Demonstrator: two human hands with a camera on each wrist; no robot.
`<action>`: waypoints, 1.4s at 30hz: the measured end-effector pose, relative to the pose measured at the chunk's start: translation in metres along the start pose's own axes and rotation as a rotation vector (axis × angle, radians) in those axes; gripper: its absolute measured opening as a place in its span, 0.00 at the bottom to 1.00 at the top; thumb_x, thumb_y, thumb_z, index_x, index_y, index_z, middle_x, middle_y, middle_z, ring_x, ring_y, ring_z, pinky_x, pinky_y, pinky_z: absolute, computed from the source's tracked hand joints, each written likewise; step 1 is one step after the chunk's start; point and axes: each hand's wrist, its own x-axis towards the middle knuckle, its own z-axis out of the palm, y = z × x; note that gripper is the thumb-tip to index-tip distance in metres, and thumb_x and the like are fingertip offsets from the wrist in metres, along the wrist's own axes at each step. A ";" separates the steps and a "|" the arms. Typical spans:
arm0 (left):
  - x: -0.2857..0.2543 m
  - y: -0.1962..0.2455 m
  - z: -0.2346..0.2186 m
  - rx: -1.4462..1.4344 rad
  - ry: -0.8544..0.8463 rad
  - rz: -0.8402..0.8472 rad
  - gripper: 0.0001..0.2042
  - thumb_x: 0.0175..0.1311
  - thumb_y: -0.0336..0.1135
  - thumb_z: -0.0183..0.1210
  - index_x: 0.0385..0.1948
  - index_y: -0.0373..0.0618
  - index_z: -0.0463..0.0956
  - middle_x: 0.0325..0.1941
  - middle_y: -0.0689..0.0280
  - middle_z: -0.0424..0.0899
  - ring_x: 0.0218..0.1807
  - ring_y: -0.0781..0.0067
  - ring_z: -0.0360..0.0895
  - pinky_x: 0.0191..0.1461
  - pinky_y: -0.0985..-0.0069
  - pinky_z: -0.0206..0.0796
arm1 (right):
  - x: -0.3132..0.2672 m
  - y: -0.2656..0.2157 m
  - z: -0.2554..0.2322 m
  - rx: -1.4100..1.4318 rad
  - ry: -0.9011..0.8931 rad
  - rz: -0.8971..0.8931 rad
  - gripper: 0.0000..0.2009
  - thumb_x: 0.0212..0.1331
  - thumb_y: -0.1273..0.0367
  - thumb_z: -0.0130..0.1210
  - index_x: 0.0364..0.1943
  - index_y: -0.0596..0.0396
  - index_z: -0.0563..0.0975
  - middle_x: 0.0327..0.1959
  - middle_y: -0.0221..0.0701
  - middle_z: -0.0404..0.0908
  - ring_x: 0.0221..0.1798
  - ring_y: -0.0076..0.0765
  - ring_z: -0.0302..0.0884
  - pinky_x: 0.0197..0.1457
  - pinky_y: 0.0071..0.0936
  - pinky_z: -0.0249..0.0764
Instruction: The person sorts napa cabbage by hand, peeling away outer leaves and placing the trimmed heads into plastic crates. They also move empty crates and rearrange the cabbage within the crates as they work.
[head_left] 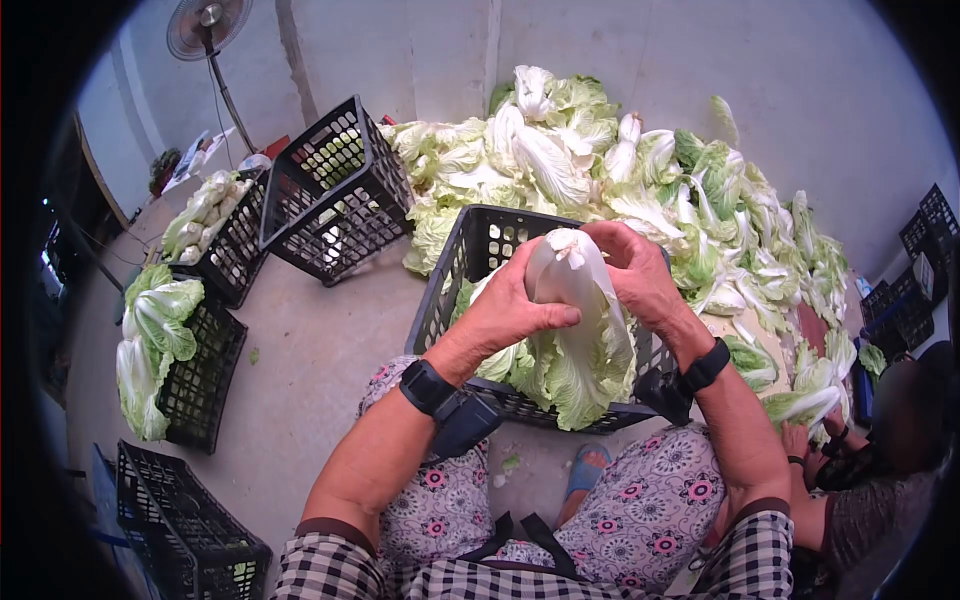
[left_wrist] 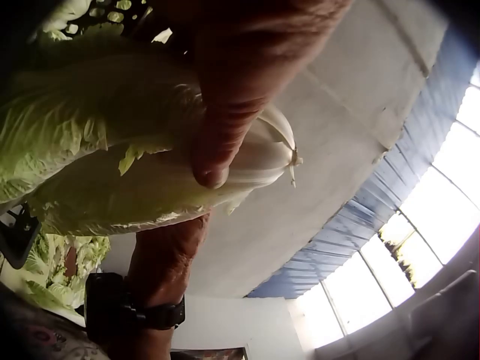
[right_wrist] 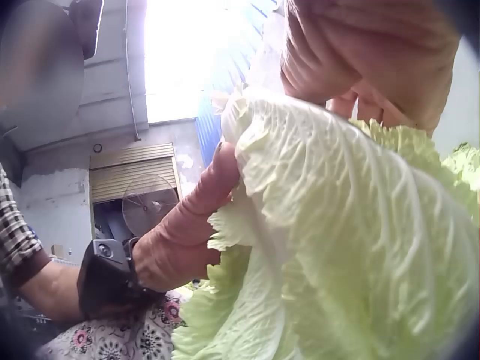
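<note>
Cabbage (head_left: pixel 572 285), base up, over crate (head_left: pixel 437 287); left hand (head_left: pixel 505 312), right hand (head_left: pixel 645 280): fingers curled round it; outer leaves (head_left: pixel 580 385) could tear if squeezed hard.

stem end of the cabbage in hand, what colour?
The stem end is whitish; the head view shows it best.
</note>
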 end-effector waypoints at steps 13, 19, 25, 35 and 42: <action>0.000 -0.009 -0.003 0.086 0.329 0.007 0.41 0.42 0.45 0.73 0.56 0.38 0.59 0.52 0.57 0.72 0.52 0.68 0.72 0.55 0.73 0.65 | -0.013 -0.003 0.014 -0.336 -0.231 -0.172 0.41 0.44 0.59 0.64 0.62 0.62 0.57 0.54 0.48 0.71 0.58 0.46 0.70 0.59 0.35 0.67; 0.000 0.001 -0.009 0.116 0.175 0.061 0.38 0.44 0.34 0.66 0.61 0.39 0.57 0.57 0.58 0.70 0.57 0.68 0.68 0.61 0.72 0.60 | -0.015 -0.007 0.007 -0.290 -0.133 -0.102 0.34 0.47 0.71 0.58 0.62 0.58 0.59 0.51 0.44 0.73 0.52 0.39 0.74 0.57 0.31 0.68; -0.002 0.000 -0.012 0.153 0.197 0.007 0.33 0.44 0.27 0.57 0.59 0.37 0.60 0.53 0.59 0.73 0.56 0.69 0.69 0.59 0.74 0.61 | -0.014 -0.004 0.001 -0.333 -0.109 -0.112 0.31 0.48 0.74 0.57 0.60 0.55 0.62 0.47 0.42 0.77 0.50 0.37 0.75 0.55 0.30 0.69; -0.004 0.006 -0.012 0.225 0.212 -0.035 0.29 0.43 0.25 0.54 0.55 0.38 0.63 0.51 0.63 0.73 0.51 0.73 0.71 0.54 0.76 0.63 | -0.011 -0.002 0.000 -0.263 -0.093 -0.134 0.29 0.44 0.74 0.57 0.57 0.55 0.67 0.46 0.37 0.77 0.50 0.31 0.74 0.57 0.28 0.68; -0.005 0.013 -0.011 0.273 0.192 0.087 0.29 0.42 0.26 0.55 0.55 0.38 0.65 0.49 0.64 0.75 0.49 0.74 0.72 0.54 0.77 0.64 | -0.012 -0.009 -0.004 -0.190 -0.164 -0.042 0.31 0.42 0.70 0.60 0.57 0.56 0.67 0.48 0.35 0.76 0.51 0.30 0.73 0.57 0.28 0.67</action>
